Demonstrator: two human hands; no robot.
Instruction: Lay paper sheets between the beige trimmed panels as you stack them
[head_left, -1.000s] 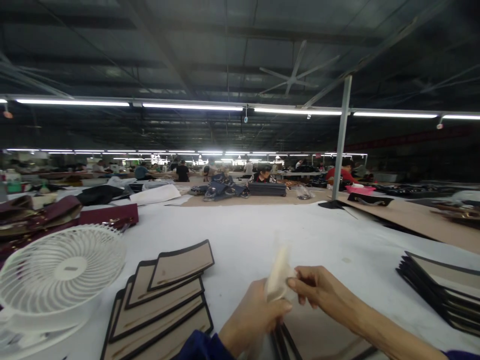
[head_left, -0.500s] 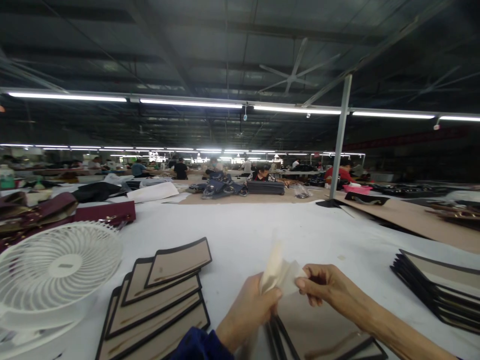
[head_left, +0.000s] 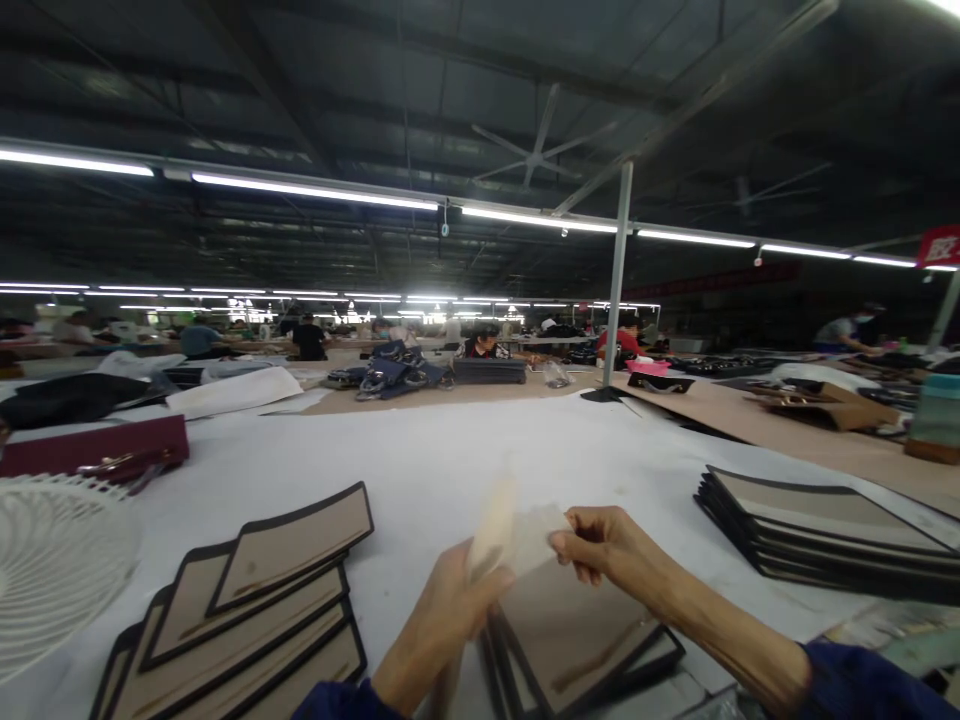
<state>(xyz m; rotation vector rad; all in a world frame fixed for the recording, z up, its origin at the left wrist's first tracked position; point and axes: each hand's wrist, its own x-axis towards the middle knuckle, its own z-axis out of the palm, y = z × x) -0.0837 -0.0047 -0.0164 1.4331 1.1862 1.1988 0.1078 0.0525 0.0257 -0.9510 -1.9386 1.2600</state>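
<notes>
My left hand (head_left: 454, 605) is closed round a bundle of thin cream strips (head_left: 496, 515), gripped between thumb and fingers. A paler, whitish strip (head_left: 541, 535) spreads from the bundle, and my right hand (head_left: 592, 545) pinches its far corner. Whether the strips are paper or fabric I cannot tell. Just below both hands lies a stack of taupe panels with black borders (head_left: 577, 630), a brown streak along the top one's near edge. More such panels (head_left: 292, 550) are fanned out to the left of my left hand.
On the right sits a neat pile of black-edged panels (head_left: 817, 520). A white fan (head_left: 60, 570) stands at the left edge, with a maroon bag piece (head_left: 97, 450) behind it. A metal post (head_left: 619, 280) rises beyond the white tabletop (head_left: 420, 440). Several people work farther back.
The view has turned to the right, so the table's contents sit farther left. Both hands keep hold of the cream strips, which lie slightly closer together over the panel stack.
</notes>
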